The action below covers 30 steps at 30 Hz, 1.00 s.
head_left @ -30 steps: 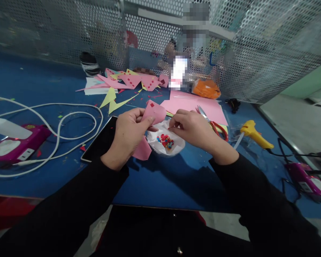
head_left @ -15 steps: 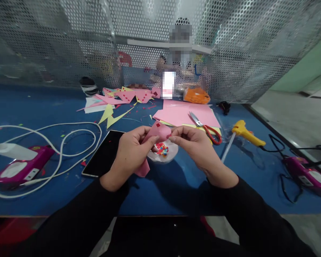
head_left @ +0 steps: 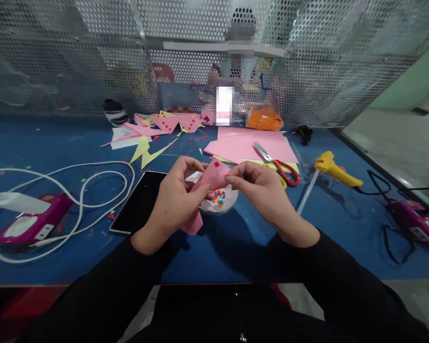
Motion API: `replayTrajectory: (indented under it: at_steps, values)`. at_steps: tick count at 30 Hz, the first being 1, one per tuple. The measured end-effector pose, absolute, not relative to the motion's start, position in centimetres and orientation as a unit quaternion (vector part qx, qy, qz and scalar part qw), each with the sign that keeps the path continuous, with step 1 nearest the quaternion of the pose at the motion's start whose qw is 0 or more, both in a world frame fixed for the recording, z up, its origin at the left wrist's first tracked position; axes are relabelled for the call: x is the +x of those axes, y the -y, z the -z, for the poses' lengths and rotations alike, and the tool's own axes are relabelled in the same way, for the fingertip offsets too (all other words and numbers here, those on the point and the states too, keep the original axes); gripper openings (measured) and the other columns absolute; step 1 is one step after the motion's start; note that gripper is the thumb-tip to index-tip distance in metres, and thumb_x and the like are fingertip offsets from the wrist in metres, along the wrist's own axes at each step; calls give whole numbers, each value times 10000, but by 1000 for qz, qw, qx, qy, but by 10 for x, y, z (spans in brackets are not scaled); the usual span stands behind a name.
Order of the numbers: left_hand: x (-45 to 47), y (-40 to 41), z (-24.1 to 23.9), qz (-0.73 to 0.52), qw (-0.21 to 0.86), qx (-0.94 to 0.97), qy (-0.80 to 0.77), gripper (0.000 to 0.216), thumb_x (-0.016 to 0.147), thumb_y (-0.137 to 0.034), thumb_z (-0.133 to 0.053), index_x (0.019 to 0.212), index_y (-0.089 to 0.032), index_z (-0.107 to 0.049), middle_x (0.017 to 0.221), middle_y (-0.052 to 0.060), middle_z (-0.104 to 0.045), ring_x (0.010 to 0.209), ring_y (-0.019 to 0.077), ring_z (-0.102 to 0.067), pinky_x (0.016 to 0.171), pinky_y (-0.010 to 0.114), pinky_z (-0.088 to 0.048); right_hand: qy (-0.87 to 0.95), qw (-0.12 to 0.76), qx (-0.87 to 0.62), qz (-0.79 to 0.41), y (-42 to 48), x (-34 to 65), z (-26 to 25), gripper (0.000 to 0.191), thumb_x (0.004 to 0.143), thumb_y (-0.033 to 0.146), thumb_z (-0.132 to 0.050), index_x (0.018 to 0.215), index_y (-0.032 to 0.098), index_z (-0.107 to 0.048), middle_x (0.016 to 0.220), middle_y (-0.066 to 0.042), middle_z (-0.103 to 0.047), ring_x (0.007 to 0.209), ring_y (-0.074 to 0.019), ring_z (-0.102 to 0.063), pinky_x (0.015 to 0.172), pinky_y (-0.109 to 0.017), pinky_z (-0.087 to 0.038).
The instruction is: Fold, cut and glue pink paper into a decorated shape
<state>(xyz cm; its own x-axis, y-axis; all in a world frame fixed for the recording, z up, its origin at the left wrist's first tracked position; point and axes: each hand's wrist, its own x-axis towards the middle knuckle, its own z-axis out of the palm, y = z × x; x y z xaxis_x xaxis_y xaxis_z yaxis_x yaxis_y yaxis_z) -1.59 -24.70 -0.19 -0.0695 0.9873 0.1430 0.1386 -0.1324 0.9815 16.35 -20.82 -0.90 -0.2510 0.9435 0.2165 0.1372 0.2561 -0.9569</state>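
Observation:
My left hand (head_left: pixel 175 200) is closed around a folded piece of pink paper (head_left: pixel 218 176), thumb in front and fingers behind. A red diamond shows near the paper's top, and its lower end hangs below my palm. At the paper's right edge, my right hand (head_left: pixel 262 193) pinches with thumb and forefinger, and a small red paper piece (head_left: pixel 227 175) shows at the fingertips. Whether that piece is stuck to the paper is unclear. Just beneath the hands stands a white bowl (head_left: pixel 229 202) with many small coloured bits (head_left: pixel 219 196) in it, partly covered by my left hand.
Red-handled scissors (head_left: pixel 288 172) lie beside pink sheets (head_left: pixel 250 143). Farther right is a yellow glue gun (head_left: pixel 338 174). A dark tablet (head_left: pixel 139 202), a white cable (head_left: pixel 109 174) and a purple power strip (head_left: pixel 28 224) lie left. Paper scraps (head_left: pixel 153 155) and an upright phone (head_left: pixel 224 105) are behind.
The pink paper has turned slightly in my left hand, its red diamond now a little higher and farther right. My right fingertips stay at its edge. The view has shifted slightly.

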Motion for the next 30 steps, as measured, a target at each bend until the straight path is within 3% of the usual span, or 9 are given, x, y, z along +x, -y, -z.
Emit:
replayTrajectory:
  at_steps: [3,6,8,11,16,30]
  values:
    - [-17,248,2,-490,381,590,-516,67,743,-152,-671,767,-182,-616,1304,63,-653,637,97,-690,599,248,-572,657,446,-422,-437,208,164,9,129,796,301,-705,755,190,-653,652,21,-598,618,-117,-498,600,-297,-381]
    - [-18,248,3,-474,343,621,-521,106,772,-140,-634,777,-195,-725,1140,56,-715,775,142,-696,701,276,-582,679,448,-419,-403,209,166,9,108,821,279,-687,765,194,-650,689,10,-615,638,-125,-509,615,-301,-399]
    - [-18,246,4,-474,317,629,-529,110,786,-156,-651,807,-200,-750,1011,47,-741,855,166,-693,787,295,-573,715,465,-407,-327,210,166,9,87,831,250,-686,767,201,-653,785,-12,-637,721,-146,-554,666,-313,-433]
    - [-19,245,4,-471,291,635,-539,76,800,-207,-693,832,-194,-760,974,44,-750,899,176,-686,858,306,-549,771,474,-379,-192,212,167,11,55,853,207,-686,803,211,-663,968,-49,-635,922,-189,-603,807,-358,-472]
    - [-16,246,4,-459,286,656,-527,125,822,-312,-713,836,-199,-762,981,49,-742,871,190,-687,815,310,-555,813,444,-360,-111,212,166,15,63,877,175,-662,840,222,-641,1093,-79,-627,1031,-229,-612,897,-418,-476]
    - [-14,248,7,-438,183,726,-498,104,861,-175,-633,841,-186,-734,956,48,-754,852,167,-695,732,261,-519,849,392,-351,-37,214,164,15,61,907,176,-636,859,213,-633,1178,-109,-667,1142,-280,-607,942,-455,-442]
